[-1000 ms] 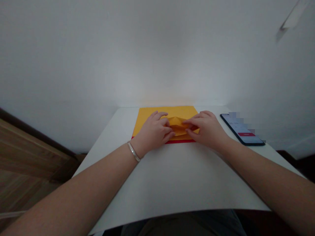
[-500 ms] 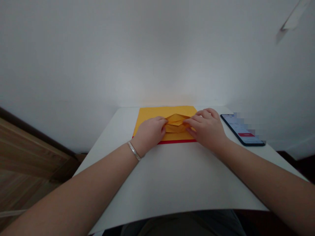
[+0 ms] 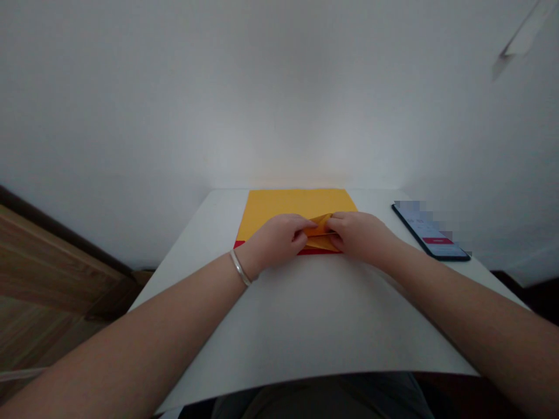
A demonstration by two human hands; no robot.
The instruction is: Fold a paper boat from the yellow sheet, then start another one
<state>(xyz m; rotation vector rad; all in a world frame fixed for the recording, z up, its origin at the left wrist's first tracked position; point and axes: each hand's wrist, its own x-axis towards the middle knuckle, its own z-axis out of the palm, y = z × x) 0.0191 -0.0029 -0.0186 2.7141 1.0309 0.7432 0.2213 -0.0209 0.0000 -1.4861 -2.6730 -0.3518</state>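
A small folded piece of orange paper [image 3: 321,231] is pinched between both hands. My left hand [image 3: 275,238], with a silver bangle on the wrist, grips its left end with curled fingers. My right hand [image 3: 360,235] grips its right end, fingers closed. The hands almost touch over the near edge of a stack of paper sheets, with an orange sheet [image 3: 288,203] on top and a red sheet [image 3: 239,244] showing beneath at the front.
A white table [image 3: 314,314] stands against a white wall. A smartphone [image 3: 430,233] with a lit screen lies at the table's right side. A wooden floor shows at the left.
The hands have drawn together and a little nearer to me, folding the orange piece smaller. One second ago the fingers were spread over it; they are curled now.
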